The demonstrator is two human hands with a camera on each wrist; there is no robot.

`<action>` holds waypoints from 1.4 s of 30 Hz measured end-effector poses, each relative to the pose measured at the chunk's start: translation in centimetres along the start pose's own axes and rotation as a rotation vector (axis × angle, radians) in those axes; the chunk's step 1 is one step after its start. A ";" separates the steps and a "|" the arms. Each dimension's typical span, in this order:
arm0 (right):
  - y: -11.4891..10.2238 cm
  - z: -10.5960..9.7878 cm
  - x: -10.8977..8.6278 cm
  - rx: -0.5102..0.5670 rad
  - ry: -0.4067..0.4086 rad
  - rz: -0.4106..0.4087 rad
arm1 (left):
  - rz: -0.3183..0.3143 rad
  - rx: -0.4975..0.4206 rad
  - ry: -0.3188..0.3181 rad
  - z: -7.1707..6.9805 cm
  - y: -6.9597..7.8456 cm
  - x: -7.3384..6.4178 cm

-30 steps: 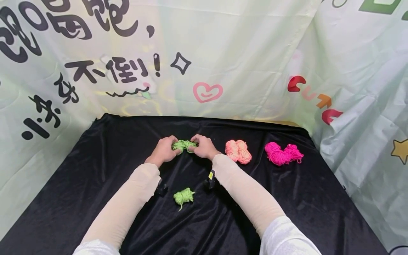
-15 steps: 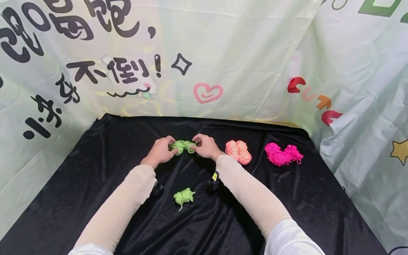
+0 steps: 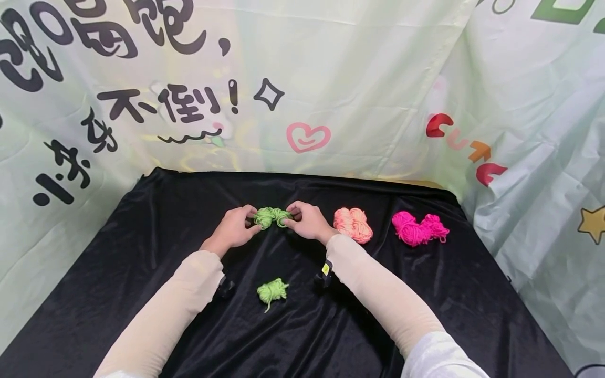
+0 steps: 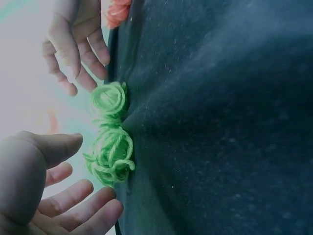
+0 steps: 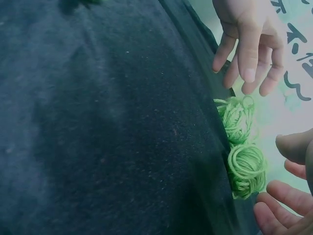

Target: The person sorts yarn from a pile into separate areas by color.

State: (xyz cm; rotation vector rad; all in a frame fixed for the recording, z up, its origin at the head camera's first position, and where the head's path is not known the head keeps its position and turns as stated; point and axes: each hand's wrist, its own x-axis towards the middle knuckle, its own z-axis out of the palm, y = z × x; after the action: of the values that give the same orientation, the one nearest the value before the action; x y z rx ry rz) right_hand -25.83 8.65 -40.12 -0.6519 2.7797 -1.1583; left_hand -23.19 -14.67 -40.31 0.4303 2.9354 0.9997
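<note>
A light green yarn skein point(image 3: 271, 217), pinched in at its middle, lies on the black cloth toward the back. My left hand point(image 3: 231, 227) is at its left end, thumb and fingers spread apart. At the right end is my right hand point(image 3: 309, 221), its fingers likewise loose and parted. Both wrist views show the two looped halves of the skein point(image 4: 110, 142) lying between the hands, with a gap beside the fingers point(image 5: 288, 198) of the right hand. Nearer the body lies a smaller green yarn bundle point(image 3: 272, 290) with a loose tail.
To the right of the right hand sits a coral yarn skein point(image 3: 353, 224). Farther right is a magenta yarn skein point(image 3: 419, 228). Black cloth point(image 3: 189, 210) covers the table, and printed curtains point(image 3: 368, 94) hang behind and at the sides.
Both hands have let go of the green skein and drawn apart, the left hand to the left and the right hand slightly to the right. The other yarn stays where it was.
</note>
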 end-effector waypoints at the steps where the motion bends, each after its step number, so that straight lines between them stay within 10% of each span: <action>1: 0.0 0.0 -0.1 0.006 -0.002 -0.001 | 0.010 -0.005 -0.002 0.0 0.1 -0.2; 17: 0.5 0.3 -1.4 0.048 0.020 -0.013 | 0.295 -0.028 -0.148 0.3 2.2 -3.6; 24: 1.0 0.4 -1.6 0.046 0.031 -0.019 | 0.354 -0.019 -0.280 0.9 3.3 -5.6; 42: 1.2 0.2 -1.5 0.189 0.068 0.049 | 0.473 0.094 -0.387 2.8 4.8 -7.4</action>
State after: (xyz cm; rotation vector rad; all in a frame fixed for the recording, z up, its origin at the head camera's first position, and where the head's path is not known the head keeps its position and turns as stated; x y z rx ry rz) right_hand -24.84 9.91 -41.26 -0.5326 2.6778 -1.4359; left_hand -14.53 -11.27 -40.23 1.2100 2.5818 0.6964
